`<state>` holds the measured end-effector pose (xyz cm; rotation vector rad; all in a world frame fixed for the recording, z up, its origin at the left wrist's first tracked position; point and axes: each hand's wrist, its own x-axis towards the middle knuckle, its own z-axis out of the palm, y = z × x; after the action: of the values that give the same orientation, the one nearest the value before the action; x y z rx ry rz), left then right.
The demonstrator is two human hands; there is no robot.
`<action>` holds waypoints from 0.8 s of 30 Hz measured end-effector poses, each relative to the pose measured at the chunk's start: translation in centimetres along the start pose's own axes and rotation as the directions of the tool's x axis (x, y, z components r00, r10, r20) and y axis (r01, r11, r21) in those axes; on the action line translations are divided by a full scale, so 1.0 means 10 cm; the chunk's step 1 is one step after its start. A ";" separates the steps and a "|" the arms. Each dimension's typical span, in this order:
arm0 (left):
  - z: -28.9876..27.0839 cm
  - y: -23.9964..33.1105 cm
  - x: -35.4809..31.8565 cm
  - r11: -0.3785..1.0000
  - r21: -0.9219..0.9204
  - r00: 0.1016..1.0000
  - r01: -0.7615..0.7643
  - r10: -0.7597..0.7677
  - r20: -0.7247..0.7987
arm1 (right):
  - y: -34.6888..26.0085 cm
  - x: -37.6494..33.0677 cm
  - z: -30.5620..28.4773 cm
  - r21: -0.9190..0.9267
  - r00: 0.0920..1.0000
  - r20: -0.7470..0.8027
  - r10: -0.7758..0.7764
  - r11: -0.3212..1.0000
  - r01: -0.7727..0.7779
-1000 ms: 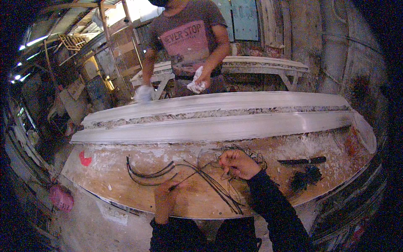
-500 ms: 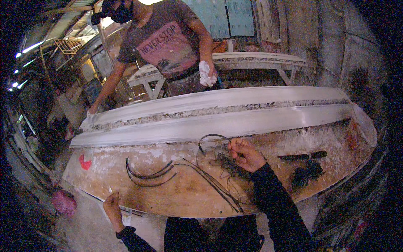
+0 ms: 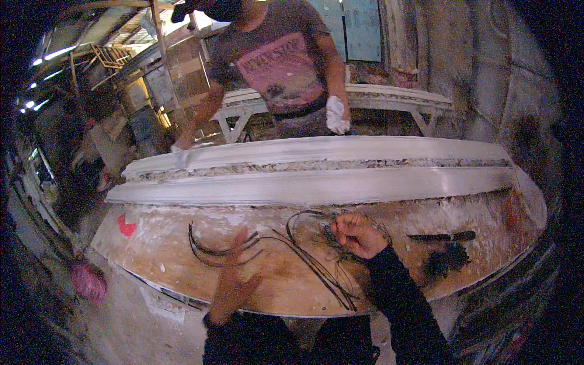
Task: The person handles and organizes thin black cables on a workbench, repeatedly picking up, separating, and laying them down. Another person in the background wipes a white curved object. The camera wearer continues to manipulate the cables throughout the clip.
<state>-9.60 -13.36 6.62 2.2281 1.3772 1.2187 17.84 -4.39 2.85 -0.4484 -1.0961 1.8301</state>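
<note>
My right hand [image 3: 360, 236] is closed in a pinch over a loose tangle of thin dark strands [image 3: 322, 234]. From its fingertips a thin black strip [image 3: 298, 214] curves away to the left; the gripped end is hard to make out. Blurred by motion, my left hand [image 3: 234, 283] is open above the table's front edge, its fingers apart and holding nothing. Beyond its fingertips lie several curved black strips [image 3: 210, 249]. Longer dark strips [image 3: 316, 267] run slantwise across the wood between my hands.
A dark-handled knife [image 3: 441, 236] and a clump of black shavings [image 3: 447, 260] lie on the rounded wooden tabletop [image 3: 170, 267], with a red scrap [image 3: 126, 226] at its left. Behind stand long white moulded pieces [image 3: 304, 185]. Across them a co-worker [image 3: 280, 67] leans, wearing white gloves.
My left hand has swung right and opened from a pinch. My right hand has moved slightly down and right, still pinched. The co-worker's gloved hand appears farther right over the white piece.
</note>
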 end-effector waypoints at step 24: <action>1.18 -1.28 0.70 0.579 -0.758 0.953 0.301 -0.192 0.233 | -0.15 -0.08 -0.22 0.286 0.953 -0.117 -0.279 0.910 0.302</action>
<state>-7.14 1.52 -4.55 1.3903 0.7976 1.2209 20.53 -3.74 2.78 -0.1596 -0.7679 1.6625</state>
